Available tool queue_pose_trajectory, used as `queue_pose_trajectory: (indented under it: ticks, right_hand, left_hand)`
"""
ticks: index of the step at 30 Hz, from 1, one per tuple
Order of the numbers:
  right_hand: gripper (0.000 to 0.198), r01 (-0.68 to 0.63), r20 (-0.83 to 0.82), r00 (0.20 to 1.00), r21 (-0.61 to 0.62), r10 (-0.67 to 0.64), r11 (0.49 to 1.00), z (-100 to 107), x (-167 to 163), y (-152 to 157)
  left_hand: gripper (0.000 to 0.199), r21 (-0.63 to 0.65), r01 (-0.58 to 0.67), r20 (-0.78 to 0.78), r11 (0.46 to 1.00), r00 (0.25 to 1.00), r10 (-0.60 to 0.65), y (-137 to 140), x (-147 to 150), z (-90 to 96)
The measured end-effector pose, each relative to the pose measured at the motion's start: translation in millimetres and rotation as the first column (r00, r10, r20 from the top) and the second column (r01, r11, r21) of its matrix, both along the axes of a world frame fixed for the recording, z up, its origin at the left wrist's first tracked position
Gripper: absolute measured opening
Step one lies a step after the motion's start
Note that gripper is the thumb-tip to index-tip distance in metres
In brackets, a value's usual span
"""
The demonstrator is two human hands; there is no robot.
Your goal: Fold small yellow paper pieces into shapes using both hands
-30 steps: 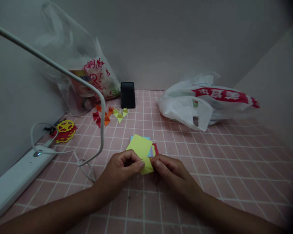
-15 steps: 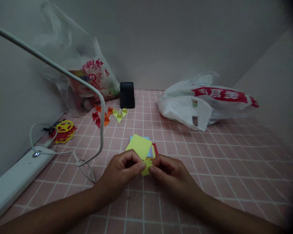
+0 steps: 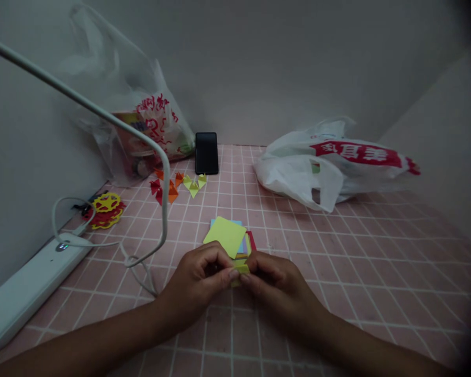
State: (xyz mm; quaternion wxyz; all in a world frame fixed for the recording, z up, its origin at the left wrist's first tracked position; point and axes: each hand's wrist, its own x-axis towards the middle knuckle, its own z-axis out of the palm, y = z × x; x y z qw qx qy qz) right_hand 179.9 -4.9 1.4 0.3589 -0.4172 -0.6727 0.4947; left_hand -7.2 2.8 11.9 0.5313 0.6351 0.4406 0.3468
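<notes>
Between my two hands is a small piece of folded yellow paper (image 3: 241, 268). My left hand (image 3: 198, 277) pinches its left side with thumb and forefinger. On the right side, my right hand (image 3: 278, 280) grips it the same way, and the fingertips cover part of the paper. Just beyond the hands lies a stack of coloured paper squares, with a yellow sheet (image 3: 225, 235) on top and blue, purple and red edges (image 3: 252, 241) showing beneath. Farther back sit folded paper pieces in yellow (image 3: 194, 186), orange (image 3: 173, 192) and red (image 3: 156, 190).
A black phone (image 3: 206, 153) lies at the back. Plastic bags stand at the left (image 3: 160, 125) and right (image 3: 290, 173). A white power strip (image 3: 35, 288) with a cable (image 3: 163, 209) runs along the left, near yellow and red cut-outs (image 3: 107, 209). The tabletop (image 3: 361, 303) has a pink grid.
The yellow paper between my fingers has tilted and now shows a narrower, folded band. Both hands keep their pinch and have barely moved. The whole view has shifted slightly.
</notes>
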Motion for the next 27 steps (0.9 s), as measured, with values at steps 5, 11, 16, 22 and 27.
queue_pose_trajectory:
  ticks: [5,11,16,22,27]
  right_hand:
    - [0.026,0.002,0.089,0.996,0.127,-0.013,0.992,1,3,-1]
    - [0.028,0.018,0.12,0.992,0.127,-0.033,0.992,2,3,-2]
    - [0.025,0.051,0.06,0.997,0.001,-0.051,0.999,1,2,-1]
    - [0.022,0.088,-0.036,0.995,-0.12,-0.092,0.989,-4,3,2]
    - [0.023,0.086,-0.022,0.996,-0.057,-0.087,0.995,-6,2,2]
  left_hand:
    - [0.015,0.04,0.024,-0.022,0.999,0.999,-0.023,2,1,1.6]
    - [0.017,0.061,-0.016,-0.002,0.998,1.0,0.016,-2,1,4.3]
    - [0.016,-0.084,-0.037,0.023,0.996,0.999,0.039,3,-1,4.8]
    - [0.027,-0.173,0.028,0.081,0.984,0.997,-0.014,8,-5,5.2]
    - [0.024,-0.161,0.027,0.111,0.987,0.994,-0.009,4,-1,1.1]
